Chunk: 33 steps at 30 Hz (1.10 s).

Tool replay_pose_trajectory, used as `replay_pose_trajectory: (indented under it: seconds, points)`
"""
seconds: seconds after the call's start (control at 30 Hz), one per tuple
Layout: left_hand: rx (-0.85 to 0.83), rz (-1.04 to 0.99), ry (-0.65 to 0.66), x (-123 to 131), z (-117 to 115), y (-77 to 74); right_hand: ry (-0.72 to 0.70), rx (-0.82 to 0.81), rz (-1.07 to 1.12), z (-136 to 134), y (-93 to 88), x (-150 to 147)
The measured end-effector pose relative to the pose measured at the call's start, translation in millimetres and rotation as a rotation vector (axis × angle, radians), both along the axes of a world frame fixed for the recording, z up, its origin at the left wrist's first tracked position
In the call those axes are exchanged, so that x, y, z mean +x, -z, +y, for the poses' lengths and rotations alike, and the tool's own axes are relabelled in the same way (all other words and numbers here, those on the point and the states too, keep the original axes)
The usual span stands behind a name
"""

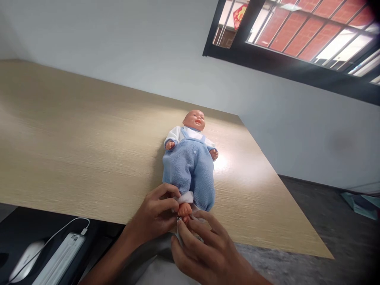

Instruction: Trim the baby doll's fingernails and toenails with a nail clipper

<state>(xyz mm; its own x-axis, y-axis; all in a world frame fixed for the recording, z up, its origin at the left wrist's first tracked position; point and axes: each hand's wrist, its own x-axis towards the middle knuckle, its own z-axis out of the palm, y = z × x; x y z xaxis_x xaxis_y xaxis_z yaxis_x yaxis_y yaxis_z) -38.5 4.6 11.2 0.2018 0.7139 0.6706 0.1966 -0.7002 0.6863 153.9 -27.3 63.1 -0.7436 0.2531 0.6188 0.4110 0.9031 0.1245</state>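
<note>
A baby doll lies on its back, head toward the wall, in light-blue fleece overalls and a white top. Its feet point toward me at the table's near edge. My left hand is closed with its fingertips on the white cloth cuff around the ankle of the doll's left-side foot. Close against the feet, my right hand has its fingers bent together. A bit of pale cloth shows among them, and a small shiny spot lies at one fingertip. What exactly it grips is hidden.
The light wooden table meets a pale wall, with a barred window above. At lower left, a white power strip with a cable and a white rounded device rest on a black surface. A greenish object is on the grey floor.
</note>
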Motion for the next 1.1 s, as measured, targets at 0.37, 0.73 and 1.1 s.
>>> replay_pose_trajectory:
  seconds: [0.37, 0.73, 1.1]
  points:
    - [-0.114, 0.258, 0.143, -9, -4, -9.5, 0.044, -0.175, 0.469, 5, 19.3, 25]
    - [0.007, 0.373, 0.085, 4, -5, -4.5, 0.156, -0.51, 0.935, 11, 52.1, 25]
    - [0.031, 0.279, -0.006, 8, -5, 0.0, 0.126, -0.295, 1.149, 2, 65.1, 2]
